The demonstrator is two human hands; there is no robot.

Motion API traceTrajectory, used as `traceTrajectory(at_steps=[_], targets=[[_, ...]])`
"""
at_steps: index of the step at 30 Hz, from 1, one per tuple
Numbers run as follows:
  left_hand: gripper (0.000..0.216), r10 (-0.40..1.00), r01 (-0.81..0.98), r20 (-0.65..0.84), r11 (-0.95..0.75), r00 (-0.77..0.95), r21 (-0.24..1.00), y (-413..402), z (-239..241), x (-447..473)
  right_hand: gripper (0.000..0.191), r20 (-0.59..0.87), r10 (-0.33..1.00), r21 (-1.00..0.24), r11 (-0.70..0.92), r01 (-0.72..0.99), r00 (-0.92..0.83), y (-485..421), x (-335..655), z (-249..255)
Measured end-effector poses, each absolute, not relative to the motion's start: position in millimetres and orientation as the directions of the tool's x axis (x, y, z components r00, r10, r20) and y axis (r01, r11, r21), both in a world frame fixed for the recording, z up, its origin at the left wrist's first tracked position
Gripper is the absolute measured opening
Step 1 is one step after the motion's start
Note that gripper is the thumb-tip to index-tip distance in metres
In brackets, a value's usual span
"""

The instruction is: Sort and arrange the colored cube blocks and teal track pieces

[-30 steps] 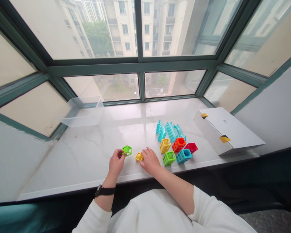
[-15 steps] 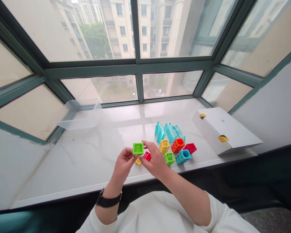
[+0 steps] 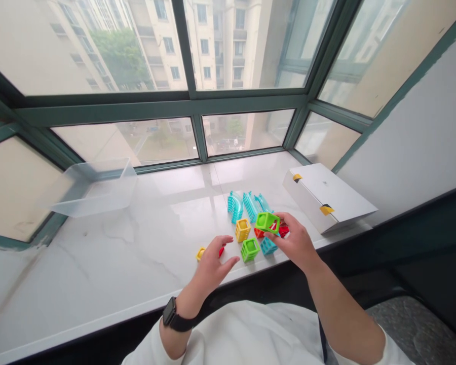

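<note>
My right hand (image 3: 295, 244) pinches a green hollow block (image 3: 267, 222) by its right side, above the other blocks. Fingers apart, my left hand (image 3: 213, 264) hovers near the sill's front edge with nothing in it. A small yellow block (image 3: 200, 253) and a red block (image 3: 221, 251) lie behind the left hand, partly covered by it. Between the hands stand a second green block (image 3: 250, 249) and a yellow block (image 3: 242, 230). Beneath the held block are a blue block (image 3: 268, 245), an orange-red block (image 3: 258, 232) and a dark red block (image 3: 283, 231), all partly hidden.
Several clear turquoise track pieces (image 3: 250, 205) lie behind the blocks. A white box (image 3: 331, 196) with yellow-black tabs stands at the right. A clear plastic bin (image 3: 95, 195) is at the left, by the window frame (image 3: 159, 112). The white sill (image 3: 144, 248) ends at a front edge.
My right hand has carried the green block rightward, over the other blocks. My left hand has let go of it and opened. The view has turned to the right.
</note>
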State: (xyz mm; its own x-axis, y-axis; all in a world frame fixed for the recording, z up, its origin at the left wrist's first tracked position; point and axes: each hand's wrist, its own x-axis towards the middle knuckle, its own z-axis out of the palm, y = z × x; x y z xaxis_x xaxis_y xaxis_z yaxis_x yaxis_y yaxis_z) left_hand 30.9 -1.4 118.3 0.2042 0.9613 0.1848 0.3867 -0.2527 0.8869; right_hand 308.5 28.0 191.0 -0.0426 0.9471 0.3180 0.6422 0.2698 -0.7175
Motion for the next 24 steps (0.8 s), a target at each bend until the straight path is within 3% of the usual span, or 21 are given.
traceTrajectory(at_steps=[4,14,24], targets=[[0.051,0.952,0.454,0.182,-0.279,0.246,0.846,2,100,54,0.041,0.291,0.955,-0.702,0.250,0.667,-0.051,22,330,182],[0.059,0.957,0.424,0.200,-0.273,0.209,0.864,3,69,77,0.041,0.281,0.935,-0.662,0.353,0.662,-0.217,23,336,173],[0.052,0.966,0.383,0.171,-0.235,0.195,0.893,1,73,81,0.048,0.259,0.891,-0.609,0.451,0.653,-0.374,31,329,160]])
